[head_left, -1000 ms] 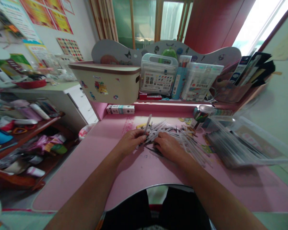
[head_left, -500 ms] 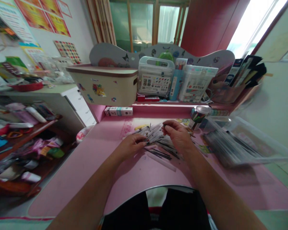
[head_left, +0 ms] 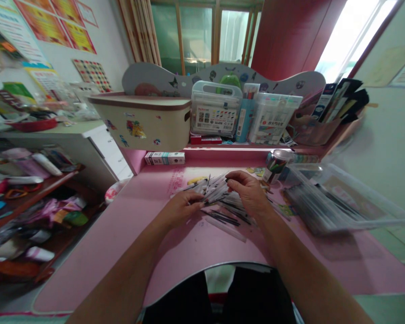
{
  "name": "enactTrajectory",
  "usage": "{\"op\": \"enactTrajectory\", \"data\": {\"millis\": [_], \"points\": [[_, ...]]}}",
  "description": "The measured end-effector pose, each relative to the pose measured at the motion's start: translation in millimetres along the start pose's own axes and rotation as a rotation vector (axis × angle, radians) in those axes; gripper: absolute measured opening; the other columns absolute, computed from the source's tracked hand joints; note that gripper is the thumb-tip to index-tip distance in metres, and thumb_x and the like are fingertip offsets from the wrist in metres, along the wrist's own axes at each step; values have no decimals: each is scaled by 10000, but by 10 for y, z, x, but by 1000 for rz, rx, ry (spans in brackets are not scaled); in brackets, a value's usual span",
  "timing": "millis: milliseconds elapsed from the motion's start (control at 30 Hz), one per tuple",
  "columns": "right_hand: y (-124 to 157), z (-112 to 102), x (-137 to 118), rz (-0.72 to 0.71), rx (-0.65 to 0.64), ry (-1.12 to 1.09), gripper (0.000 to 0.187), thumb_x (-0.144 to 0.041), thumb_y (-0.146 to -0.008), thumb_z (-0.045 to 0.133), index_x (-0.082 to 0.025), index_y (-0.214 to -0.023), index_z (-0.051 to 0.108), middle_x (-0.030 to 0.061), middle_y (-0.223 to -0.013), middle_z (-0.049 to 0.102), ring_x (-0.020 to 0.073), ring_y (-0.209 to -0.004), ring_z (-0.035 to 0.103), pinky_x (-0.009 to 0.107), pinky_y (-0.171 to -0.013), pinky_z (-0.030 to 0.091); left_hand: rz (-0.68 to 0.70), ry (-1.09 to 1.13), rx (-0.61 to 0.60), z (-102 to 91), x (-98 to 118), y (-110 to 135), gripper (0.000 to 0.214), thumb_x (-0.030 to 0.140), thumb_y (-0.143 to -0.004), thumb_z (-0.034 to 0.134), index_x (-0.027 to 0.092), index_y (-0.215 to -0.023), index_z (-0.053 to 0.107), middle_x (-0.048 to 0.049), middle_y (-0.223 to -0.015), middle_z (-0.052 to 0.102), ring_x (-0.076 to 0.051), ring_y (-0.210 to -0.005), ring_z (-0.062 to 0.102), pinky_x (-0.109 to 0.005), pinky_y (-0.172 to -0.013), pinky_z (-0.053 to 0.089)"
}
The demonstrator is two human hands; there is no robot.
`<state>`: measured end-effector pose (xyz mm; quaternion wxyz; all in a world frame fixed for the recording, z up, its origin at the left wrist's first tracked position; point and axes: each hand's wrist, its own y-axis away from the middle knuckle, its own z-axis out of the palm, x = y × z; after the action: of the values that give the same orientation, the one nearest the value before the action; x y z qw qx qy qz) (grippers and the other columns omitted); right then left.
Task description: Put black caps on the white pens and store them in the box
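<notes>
My left hand (head_left: 185,206) is closed, thumb and fingers pinched on the dark end of a slim whitish pen (head_left: 216,192). The pen slants up towards my right hand (head_left: 249,191). That hand is also closed, its fingertips pinching a small dark piece (head_left: 227,180) that looks like a pen cap; whether it touches the pen I cannot tell. Around and beneath both hands lies a loose heap of translucent white pen barrels (head_left: 219,182). Several thin black sticks, like pen refills (head_left: 224,218), lie in front of it. One pale, long strip (head_left: 227,230) lies nearest to me.
A clear plastic box (head_left: 381,220) with dark sticks stands on the right of the pink desk (head_left: 121,247). Behind my right hand is a drink can (head_left: 276,166). The shelf above holds a lidded cream bin (head_left: 141,128) and marker cases (head_left: 216,114).
The view has shifted slightly. My right hand and its small dark piece have come a little closer to my left hand; both hands stay pinched.
</notes>
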<state>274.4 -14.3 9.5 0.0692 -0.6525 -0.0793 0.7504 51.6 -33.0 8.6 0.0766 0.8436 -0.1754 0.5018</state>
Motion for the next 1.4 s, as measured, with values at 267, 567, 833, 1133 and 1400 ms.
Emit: {"op": "enactTrajectory", "data": {"millis": [267, 567, 833, 1133, 1400], "points": [[-3, -15, 7, 16, -6, 25, 213, -288, -658, 754, -188, -838, 699, -17, -735, 659, 116, -617, 554, 274, -615, 469, 42, -77, 15, -22, -13, -6, 246, 269, -780, 612, 195, -926, 795, -59, -869, 741, -226, -821, 660, -313, -730, 501], [1, -26, -17, 23, -42, 70, 192, -274, -656, 732, -193, -828, 703, -3, -770, 666, 127, -652, 558, 276, -623, 469, 46, -118, 32, -42, -22, -7, 257, 239, -771, 615, 194, -940, 803, -66, -893, 748, -233, -827, 673, -316, -740, 500], [-19, -60, -47, 64, -77, 164, 228, -311, -646, 705, -185, -833, 674, -16, -739, 615, 117, -622, 506, 272, -606, 420, 52, -63, 134, -50, -113, -58, 262, 284, -782, 629, 209, -964, 803, -71, -917, 741, -230, -845, 679, -330, -775, 499], [44, -62, -142, -38, -183, 552, 351, -447, -868, 499, -207, -612, 496, -41, -542, 432, 126, -563, 414, 269, -564, 319, 105, -3, 221, -84, -71, -50, 262, 322, -771, 649, 197, -945, 799, -68, -910, 748, -223, -856, 684, -336, -812, 511], [33, -72, -99, 93, -187, 392, 361, -526, -863, 480, -193, -752, 568, -15, -637, 522, 122, -538, 441, 262, -502, 317, 77, 33, 211, -60, -82, -48, 289, 340, -763, 651, 189, -963, 794, -72, -957, 773, -237, -872, 691, -360, -846, 514]]}}
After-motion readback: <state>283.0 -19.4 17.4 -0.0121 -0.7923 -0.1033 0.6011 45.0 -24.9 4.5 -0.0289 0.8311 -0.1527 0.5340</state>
